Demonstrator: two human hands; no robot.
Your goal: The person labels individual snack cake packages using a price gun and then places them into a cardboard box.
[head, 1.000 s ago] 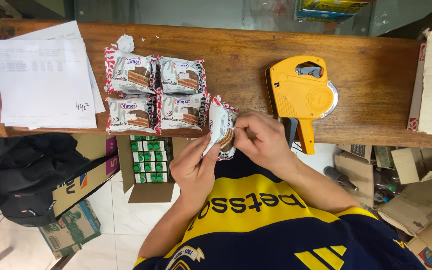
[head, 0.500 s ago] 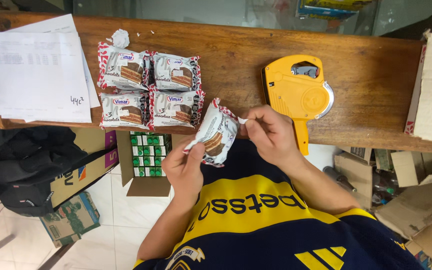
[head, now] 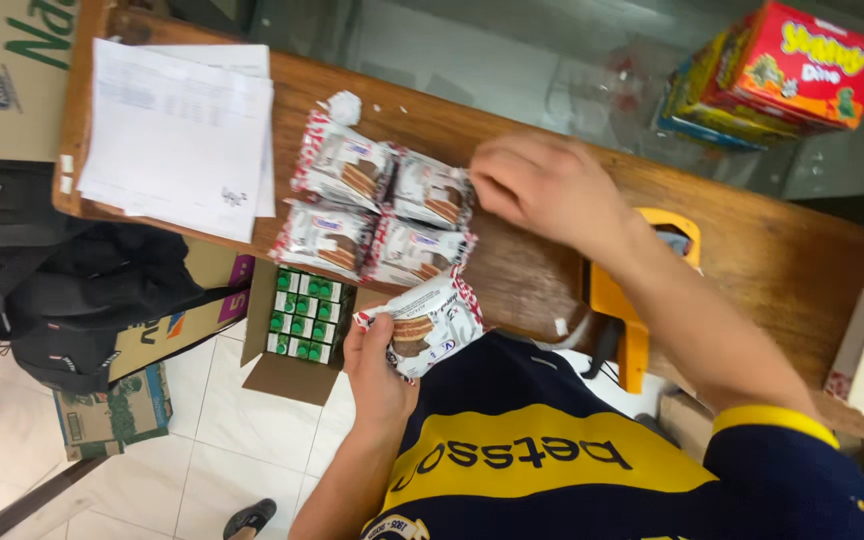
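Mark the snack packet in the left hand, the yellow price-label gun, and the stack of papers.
snack packet (head: 422,330), head view, middle of wrapper.
yellow price-label gun (head: 624,325), head view, handle.
stack of papers (head: 177,135), head view, top sheet centre.

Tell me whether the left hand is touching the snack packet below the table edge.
Touching. The head view shows the left hand with its fingers wrapped around the snack packet, thumb on its front.

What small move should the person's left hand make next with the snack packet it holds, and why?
Probably set the snack packet on the wooden table beside the four packets there: the left hand holds it off the edge, while the right hand reaches by that group.
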